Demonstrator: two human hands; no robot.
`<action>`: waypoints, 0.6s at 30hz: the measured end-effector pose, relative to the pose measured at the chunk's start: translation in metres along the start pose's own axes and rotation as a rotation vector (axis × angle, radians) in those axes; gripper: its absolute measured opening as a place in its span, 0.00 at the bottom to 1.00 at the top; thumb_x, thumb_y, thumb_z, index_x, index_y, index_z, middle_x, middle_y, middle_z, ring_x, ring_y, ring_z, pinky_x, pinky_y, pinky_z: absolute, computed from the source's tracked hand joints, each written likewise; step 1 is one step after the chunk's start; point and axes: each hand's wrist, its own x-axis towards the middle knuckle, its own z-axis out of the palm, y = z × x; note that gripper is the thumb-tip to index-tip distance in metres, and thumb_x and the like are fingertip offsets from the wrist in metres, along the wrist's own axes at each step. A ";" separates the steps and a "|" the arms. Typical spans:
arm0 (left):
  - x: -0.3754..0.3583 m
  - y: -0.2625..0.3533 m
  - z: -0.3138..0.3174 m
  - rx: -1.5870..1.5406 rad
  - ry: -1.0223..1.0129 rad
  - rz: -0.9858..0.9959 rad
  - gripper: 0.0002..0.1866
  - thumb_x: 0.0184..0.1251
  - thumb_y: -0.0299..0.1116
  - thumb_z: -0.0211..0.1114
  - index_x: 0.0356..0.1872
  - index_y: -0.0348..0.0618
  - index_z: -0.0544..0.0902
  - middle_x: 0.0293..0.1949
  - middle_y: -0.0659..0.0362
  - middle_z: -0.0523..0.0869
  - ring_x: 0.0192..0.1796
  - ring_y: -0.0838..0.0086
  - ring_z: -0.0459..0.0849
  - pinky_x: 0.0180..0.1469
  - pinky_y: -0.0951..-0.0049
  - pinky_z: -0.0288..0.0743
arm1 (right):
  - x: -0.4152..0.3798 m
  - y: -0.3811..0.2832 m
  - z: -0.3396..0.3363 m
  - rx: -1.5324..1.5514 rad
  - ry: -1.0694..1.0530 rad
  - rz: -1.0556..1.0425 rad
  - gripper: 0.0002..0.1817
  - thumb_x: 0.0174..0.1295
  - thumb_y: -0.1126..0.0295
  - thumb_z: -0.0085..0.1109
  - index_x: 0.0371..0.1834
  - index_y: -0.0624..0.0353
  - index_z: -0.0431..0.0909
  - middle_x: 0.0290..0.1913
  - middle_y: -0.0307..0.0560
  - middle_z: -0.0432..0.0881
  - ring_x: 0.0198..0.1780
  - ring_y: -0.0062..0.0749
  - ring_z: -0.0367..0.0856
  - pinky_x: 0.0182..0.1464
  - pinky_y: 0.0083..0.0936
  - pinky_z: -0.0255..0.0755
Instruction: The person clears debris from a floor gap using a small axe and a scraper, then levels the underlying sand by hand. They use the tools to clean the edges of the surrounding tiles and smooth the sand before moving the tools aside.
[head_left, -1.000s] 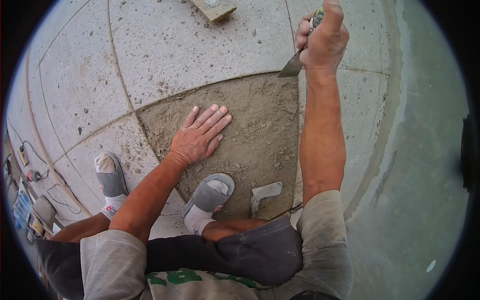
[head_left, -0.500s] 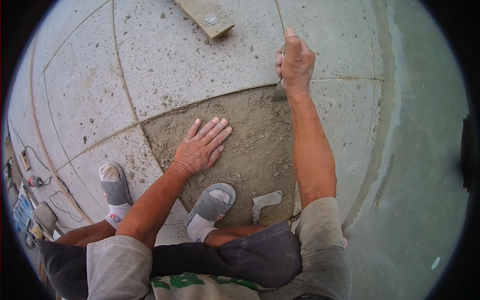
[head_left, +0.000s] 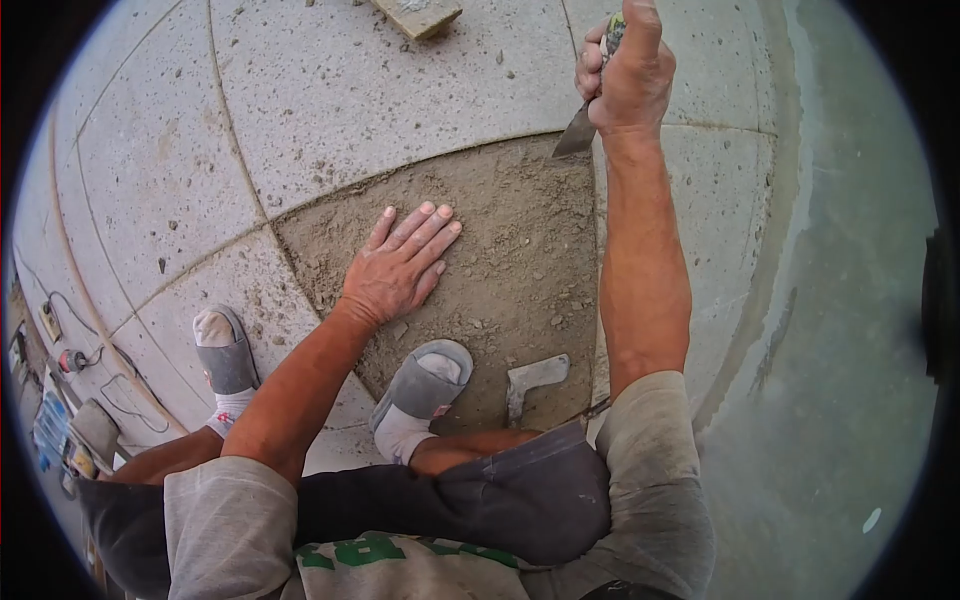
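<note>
My left hand (head_left: 395, 265) lies flat on the rough grey-brown mortar bed (head_left: 500, 260), its dusty fingers stretched out towards the upper right. In my right hand (head_left: 632, 80) is a putty knife (head_left: 577, 135), gripped by its handle with the thumb along the top. The metal blade points down and left, right at the upper right corner of the bed. Large pale speckled tiles (head_left: 340, 110) border the bed on its far side. A pale grey L-shaped piece (head_left: 536, 380) rests on the mortar near my knees.
One slippered foot (head_left: 430, 385) stands on the bed, the other (head_left: 225, 350) on a tile to the left. A wooden board (head_left: 420, 15) lies on the tiles at the top. Cables and a hose (head_left: 75, 260) run along the left. Smooth greenish floor (head_left: 830, 330) stretches on the right.
My right hand has moved up and right with the putty knife, showing more of the blade and handle. My left hand stays flat on the mortar. The whole view has shifted slightly.
</note>
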 end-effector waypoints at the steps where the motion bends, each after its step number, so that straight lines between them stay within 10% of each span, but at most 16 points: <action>1: 0.001 0.000 0.000 -0.006 -0.003 -0.002 0.29 0.73 0.43 0.54 0.74 0.59 0.64 0.76 0.64 0.62 0.79 0.70 0.56 0.79 0.55 0.43 | -0.005 0.022 -0.009 -0.106 -0.023 -0.012 0.27 0.62 0.42 0.55 0.25 0.57 0.73 0.15 0.37 0.70 0.12 0.19 0.63 0.13 0.20 0.55; 4: -0.001 -0.002 0.004 -0.037 0.020 0.011 0.30 0.72 0.44 0.55 0.75 0.59 0.64 0.76 0.64 0.62 0.78 0.70 0.56 0.79 0.55 0.44 | -0.001 0.040 -0.005 -0.346 -0.117 -0.279 0.25 0.64 0.45 0.53 0.23 0.57 0.71 0.14 0.37 0.69 0.12 0.18 0.63 0.13 0.20 0.56; 6: 0.000 -0.002 0.003 0.000 0.032 0.002 0.30 0.72 0.44 0.55 0.75 0.59 0.63 0.76 0.64 0.62 0.78 0.70 0.56 0.79 0.55 0.44 | -0.015 0.015 0.000 -0.155 -0.083 0.041 0.25 0.64 0.46 0.53 0.23 0.57 0.71 0.14 0.37 0.68 0.12 0.18 0.63 0.12 0.19 0.56; 18: -0.001 -0.002 0.006 0.020 0.043 0.022 0.31 0.72 0.45 0.55 0.75 0.60 0.63 0.77 0.65 0.61 0.78 0.71 0.56 0.79 0.55 0.43 | -0.005 -0.013 -0.001 0.058 -0.053 0.036 0.25 0.64 0.44 0.52 0.24 0.56 0.73 0.15 0.38 0.71 0.13 0.18 0.65 0.13 0.20 0.58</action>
